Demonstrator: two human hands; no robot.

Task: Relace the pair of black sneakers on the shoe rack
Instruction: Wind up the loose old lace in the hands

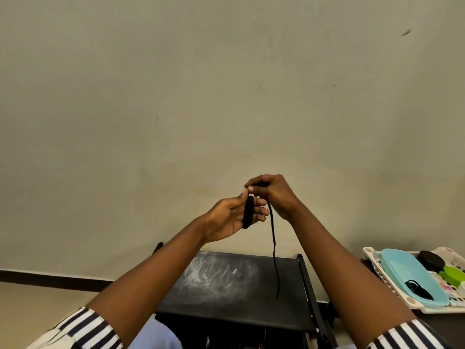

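Both hands are raised in front of a plain wall, above the black shoe rack (234, 293). My left hand (234, 217) has a black shoelace (273, 245) wound in a coil around its fingers, with the thumb pressing on the coil. Just right of it, my right hand (273, 195) pinches the same lace near the coil. The lace's free end hangs down from there to just above the rack's top shelf. No sneakers show in this view; the rack's lower shelves are mostly hidden.
At the right stands a white plastic basket (372, 258) holding a light blue tray (407, 273) with another black lace (419, 289) in it, a black round lid (431, 259) and a green item (454, 273). The rack's top shelf is dusty.
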